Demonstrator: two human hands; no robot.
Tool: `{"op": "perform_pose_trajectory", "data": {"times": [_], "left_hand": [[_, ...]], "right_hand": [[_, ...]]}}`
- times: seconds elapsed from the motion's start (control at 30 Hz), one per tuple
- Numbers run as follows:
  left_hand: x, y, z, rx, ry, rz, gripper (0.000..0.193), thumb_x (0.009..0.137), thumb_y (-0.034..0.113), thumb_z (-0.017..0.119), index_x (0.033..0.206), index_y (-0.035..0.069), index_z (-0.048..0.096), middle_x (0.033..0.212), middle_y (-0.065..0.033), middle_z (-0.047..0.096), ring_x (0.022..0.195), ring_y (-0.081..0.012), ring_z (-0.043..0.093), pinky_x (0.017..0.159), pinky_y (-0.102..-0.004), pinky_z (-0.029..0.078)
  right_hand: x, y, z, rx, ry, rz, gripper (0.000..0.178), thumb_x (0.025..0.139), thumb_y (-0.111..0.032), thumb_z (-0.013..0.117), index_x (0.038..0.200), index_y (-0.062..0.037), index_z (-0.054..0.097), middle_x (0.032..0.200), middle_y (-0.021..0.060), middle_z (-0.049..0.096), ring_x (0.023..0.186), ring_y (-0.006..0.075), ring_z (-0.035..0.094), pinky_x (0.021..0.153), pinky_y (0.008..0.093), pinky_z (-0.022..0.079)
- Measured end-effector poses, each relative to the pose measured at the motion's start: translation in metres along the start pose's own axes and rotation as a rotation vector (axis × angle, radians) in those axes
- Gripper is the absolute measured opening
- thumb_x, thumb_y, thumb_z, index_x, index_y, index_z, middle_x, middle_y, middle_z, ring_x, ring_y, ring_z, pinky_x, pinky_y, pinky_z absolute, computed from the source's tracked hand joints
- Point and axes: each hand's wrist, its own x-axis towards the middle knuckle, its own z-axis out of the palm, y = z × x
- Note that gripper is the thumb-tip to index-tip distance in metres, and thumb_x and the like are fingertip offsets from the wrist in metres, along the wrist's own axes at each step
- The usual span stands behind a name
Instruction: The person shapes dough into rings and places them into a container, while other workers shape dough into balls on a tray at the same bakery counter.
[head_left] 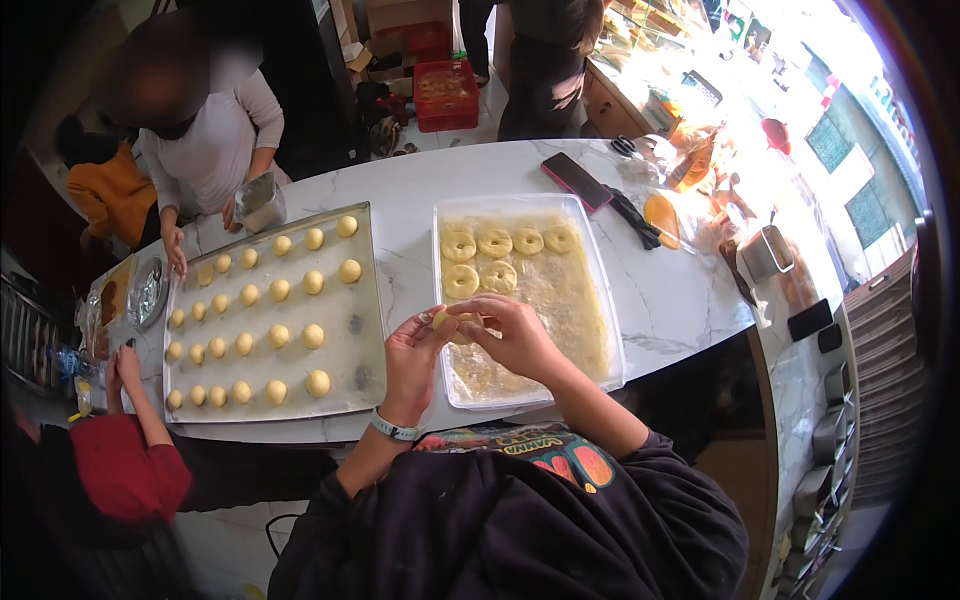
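Between the fingers of both my hands is a small piece of pale yellow dough (461, 328), partly hidden by the fingertips. My left hand (412, 345) pinches it from the left, and a light wristband circles that wrist. From the right, my right hand (515, 338) grips the same dough. Both hands are above the near left part of a white plastic tray (606, 330) with an oily, shiny lining. Several flat dough rings (495, 242) lie in its far part. To the left, a large metal baking tray (340, 385) bears rows of round dough balls (313, 336).
A person in a light top (215, 125) holds a clear container (260, 203) behind the baking tray. Someone in red (130, 470) reaches in at the left. A phone (577, 181), scissors (623, 147) and a metal tin (768, 250) lie toward the right.
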Motion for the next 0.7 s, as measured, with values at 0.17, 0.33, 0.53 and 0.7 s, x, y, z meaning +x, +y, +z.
{"op": "perform_pose_trajectory", "data": {"times": [0.17,0.33,0.53,0.7], "left_hand": [[-0.010,-0.018,0.017,-0.177,0.056,-0.028,0.027,0.080,-0.001,0.064,0.106,-0.005,0.056,0.098,-0.0119,0.063,0.089,-0.0160,0.062,0.082,-0.0256,0.050],[-0.011,-0.014,0.018,-0.094,0.054,-0.044,0.026,0.080,0.001,0.065,0.104,-0.005,0.058,0.093,-0.0122,0.065,0.083,-0.0163,0.064,0.075,-0.0243,0.053],[-0.012,-0.015,0.009,-0.030,-0.073,-0.207,0.025,0.080,0.005,0.067,0.102,-0.005,0.060,0.090,-0.0119,0.065,0.082,-0.0174,0.065,0.073,-0.0245,0.054],[-0.017,-0.014,0.013,-0.059,-0.025,-0.148,0.021,0.082,0.007,0.065,0.100,-0.004,0.061,0.089,-0.0114,0.065,0.081,-0.0169,0.065,0.072,-0.0246,0.054]], "right_hand": [[-0.015,0.022,-0.016,0.304,0.070,0.249,0.024,0.080,-0.010,0.063,0.103,-0.0044,0.063,0.092,0.0083,0.064,0.080,0.0124,0.061,0.069,0.0282,0.049],[-0.026,0.034,-0.022,0.272,0.020,0.180,0.025,0.080,-0.009,0.064,0.104,-0.0033,0.064,0.091,0.0084,0.064,0.076,0.0099,0.059,0.067,0.0238,0.048],[-0.030,0.018,-0.017,0.247,0.004,0.109,0.025,0.079,-0.007,0.065,0.103,0.0011,0.064,0.086,0.0073,0.065,0.077,0.0094,0.059,0.070,0.0245,0.048],[-0.033,0.025,-0.027,0.439,-0.037,0.264,0.026,0.079,-0.007,0.065,0.104,0.0011,0.063,0.095,0.0078,0.063,0.084,0.0106,0.061,0.074,0.0250,0.049]]}}
